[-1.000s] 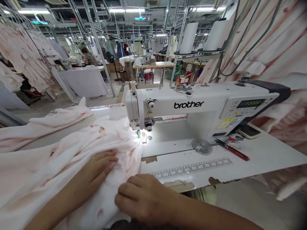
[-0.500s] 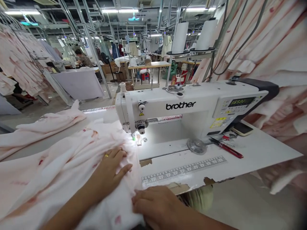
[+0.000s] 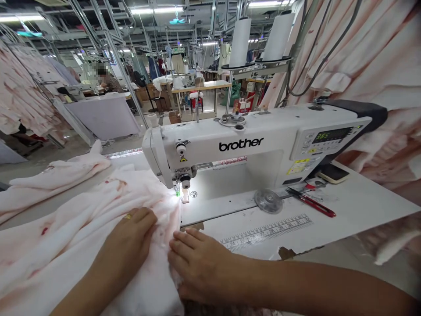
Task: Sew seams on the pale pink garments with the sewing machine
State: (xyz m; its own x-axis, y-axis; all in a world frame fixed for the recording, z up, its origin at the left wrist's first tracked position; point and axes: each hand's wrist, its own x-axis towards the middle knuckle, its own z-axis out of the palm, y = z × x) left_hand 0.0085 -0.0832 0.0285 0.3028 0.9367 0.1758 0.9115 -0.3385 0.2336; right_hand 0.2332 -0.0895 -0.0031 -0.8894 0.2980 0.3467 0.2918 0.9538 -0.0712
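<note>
- Head view: the white cloth [image 3: 75, 224] with pink and red marks lies on the left and near part of the table [image 3: 358, 210], and its far right corner is at the small green-tipped foot [image 3: 178, 192] of the sewing machine [image 3: 256, 120].
- To guide it well, I think both hands should press softly and move together, so the cloth goes in straight.
- It would help to smooth the folds near the foot first, because a fold could get caught there.
- Pulling hard could make the edge crooked, and fingers should stay well away from the needle place.
- The cloth looks soft and thin, so I guess it slides and wrinkles easily. Long folds run across its left side, and its right edge comes from the foot toward the near side.
- The left hand [image 3: 130, 239], with a gold ring, lies on top of the cloth with its fingers close together and bent. I cannot tell if it pinches any.
- The right hand [image 3: 200, 261] touches the cloth by its right edge, fingers partly bent. Its grip underneath is hidden.
- To the right are a printed ruler [image 3: 269, 231], a clear round disc [image 3: 269, 201] and red snips [image 3: 312, 204].
- Farther up stand two white thread cones [image 3: 240, 42].
</note>
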